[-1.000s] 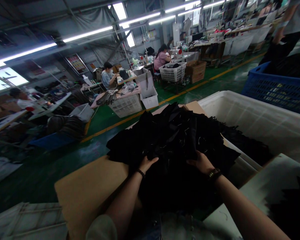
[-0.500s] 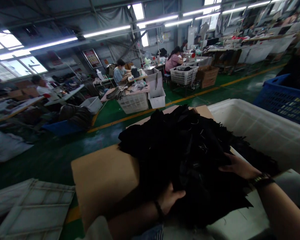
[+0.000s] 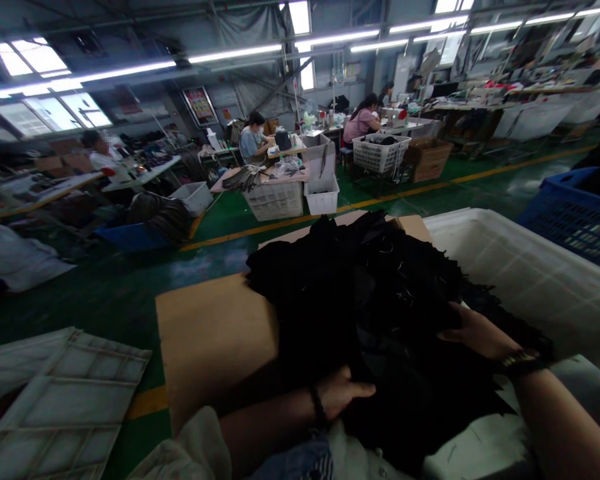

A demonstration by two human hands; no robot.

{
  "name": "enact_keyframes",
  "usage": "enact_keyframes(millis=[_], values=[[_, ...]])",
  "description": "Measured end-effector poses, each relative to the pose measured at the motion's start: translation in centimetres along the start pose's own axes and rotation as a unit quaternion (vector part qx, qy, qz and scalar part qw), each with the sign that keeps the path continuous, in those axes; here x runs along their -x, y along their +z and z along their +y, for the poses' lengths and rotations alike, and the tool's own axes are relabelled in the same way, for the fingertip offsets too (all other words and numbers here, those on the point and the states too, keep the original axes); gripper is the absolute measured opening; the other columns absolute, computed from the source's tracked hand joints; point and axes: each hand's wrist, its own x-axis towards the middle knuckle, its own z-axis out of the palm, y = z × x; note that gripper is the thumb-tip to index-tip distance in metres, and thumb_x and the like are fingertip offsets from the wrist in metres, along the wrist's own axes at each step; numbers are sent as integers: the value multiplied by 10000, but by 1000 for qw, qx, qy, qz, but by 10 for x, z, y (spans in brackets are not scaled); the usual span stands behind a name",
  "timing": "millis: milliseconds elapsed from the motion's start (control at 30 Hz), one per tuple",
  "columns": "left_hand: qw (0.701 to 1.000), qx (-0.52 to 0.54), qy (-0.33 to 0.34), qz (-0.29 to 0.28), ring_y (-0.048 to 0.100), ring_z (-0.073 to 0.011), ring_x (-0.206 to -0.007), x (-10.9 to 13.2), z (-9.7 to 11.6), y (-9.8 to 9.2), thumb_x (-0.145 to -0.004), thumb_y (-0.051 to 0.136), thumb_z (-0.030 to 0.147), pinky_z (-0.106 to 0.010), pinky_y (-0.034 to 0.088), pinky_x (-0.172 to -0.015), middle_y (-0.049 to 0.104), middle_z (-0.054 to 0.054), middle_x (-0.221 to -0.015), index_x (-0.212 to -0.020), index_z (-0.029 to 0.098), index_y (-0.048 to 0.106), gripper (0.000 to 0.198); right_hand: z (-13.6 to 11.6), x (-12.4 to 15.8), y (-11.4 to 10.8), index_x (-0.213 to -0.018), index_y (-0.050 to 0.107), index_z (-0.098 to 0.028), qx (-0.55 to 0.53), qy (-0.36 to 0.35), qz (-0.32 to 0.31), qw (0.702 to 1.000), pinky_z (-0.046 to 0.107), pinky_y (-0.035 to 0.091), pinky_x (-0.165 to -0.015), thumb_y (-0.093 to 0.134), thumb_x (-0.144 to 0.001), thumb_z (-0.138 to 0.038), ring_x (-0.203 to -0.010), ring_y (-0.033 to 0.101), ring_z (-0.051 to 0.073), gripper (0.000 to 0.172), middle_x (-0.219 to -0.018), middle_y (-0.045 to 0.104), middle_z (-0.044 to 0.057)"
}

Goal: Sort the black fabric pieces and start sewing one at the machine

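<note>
A big heap of black fabric pieces (image 3: 365, 300) lies on a brown cardboard sheet (image 3: 210, 333) in front of me. My left hand (image 3: 345, 393) rests at the near lower edge of the heap, fingers curled into the cloth and partly hidden by it. My right hand (image 3: 475, 330) lies on the heap's right side, fingers pressed into the fabric, a dark watch on its wrist. Both hands grip the heap.
A large white plastic bin (image 3: 530, 267) stands right of the heap, a blue crate (image 3: 575, 213) behind it. A white crate (image 3: 65, 393) lies at lower left. Across the green floor with a yellow line, several people sit at sewing tables with white baskets (image 3: 275, 197).
My left hand has slid from the heap's upper near edge down to its lower near edge, and my right hand has shifted right. The view has panned left.
</note>
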Motion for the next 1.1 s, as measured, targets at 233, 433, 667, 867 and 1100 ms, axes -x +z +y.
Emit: enact_keyframes(millis=[233,433,667,867,1100], values=[[995,13,99,26,576,-253,-969,-6,16,-39,-456,835,275,-387,401,-900,639,-103,-995,-926,129,608,542,-21,36,19,-1271,368,-149,134,11,138,981,527,387,-827,582,-704,-318,-1060,474,371,630,-1210,458,194],[984,103,141,25,575,-264,-984,-19,30,-47,-578,755,428,-386,445,-854,642,-114,-986,-919,139,610,470,-82,84,93,-1282,389,-229,150,-197,14,969,508,298,-971,518,-780,-274,-1228,332,289,520,-1333,389,100],[982,157,87,56,577,-291,-982,-19,37,-48,-689,670,429,-403,467,-832,627,-169,-1021,-944,86,614,431,-110,106,123,-1293,365,-329,246,-196,-35,949,646,97,-959,498,-792,-169,-1281,217,313,542,-1363,353,102],[967,164,150,123,611,-211,-911,-28,33,-27,-589,744,122,-304,459,-852,663,-83,-955,-883,137,635,314,-125,110,126,-1275,403,-313,237,-196,-59,950,576,228,-955,431,-831,-129,-1263,267,308,481,-1351,352,153],[971,194,64,126,645,-199,-717,-35,28,-40,-750,605,197,-339,503,-759,671,-88,-762,-813,94,620,122,-110,102,86,-1292,374,-243,140,-121,-2,983,505,285,-955,469,-824,-293,-1190,383,269,480,-1301,424,114]])
